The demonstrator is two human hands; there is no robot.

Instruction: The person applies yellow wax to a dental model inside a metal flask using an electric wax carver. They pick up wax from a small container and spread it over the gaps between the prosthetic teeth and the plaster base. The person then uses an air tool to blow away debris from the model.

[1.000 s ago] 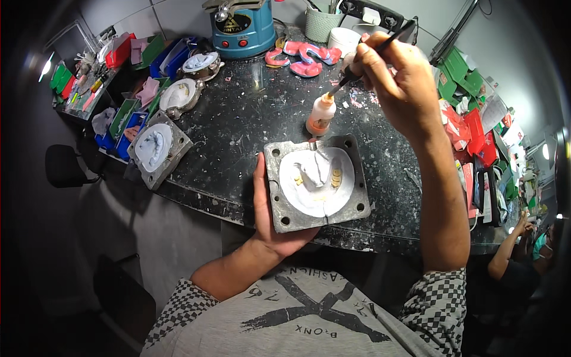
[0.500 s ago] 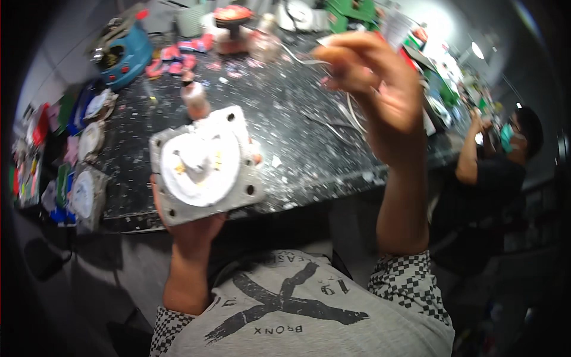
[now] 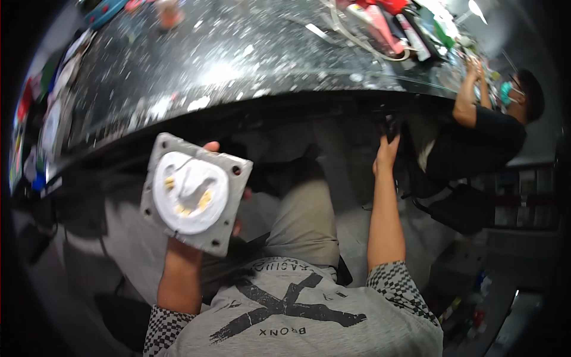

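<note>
My left hand (image 3: 185,251) holds a square grey metal denture flask half (image 3: 237,193) from beneath, over my lap and short of the bench. Thumb and fingertips show at its edges; the rest of the hand is behind it. White plaster (image 3: 196,224) fills the flask in a rounded shape, with an arch-shaped hollow and a few yellowish teeth (image 3: 205,200) set in it. Holes pierce the metal corners. Below the bench's front edge, my right hand (image 3: 388,153) reaches forward with its fingers closed around something dark that I cannot make out.
The black bench (image 3: 262,50) is strewn with white bits. Pink and dark tools and a pale cable (image 3: 363,44) lie at its far right. A reddish bottle (image 3: 169,15) stands far left. At the right sits a masked person (image 3: 493,128) with raised hands.
The view has tilted down. My left hand has drawn the flask half back from above the bench and turned it. My right hand has dropped from above the bench to below its edge.
</note>
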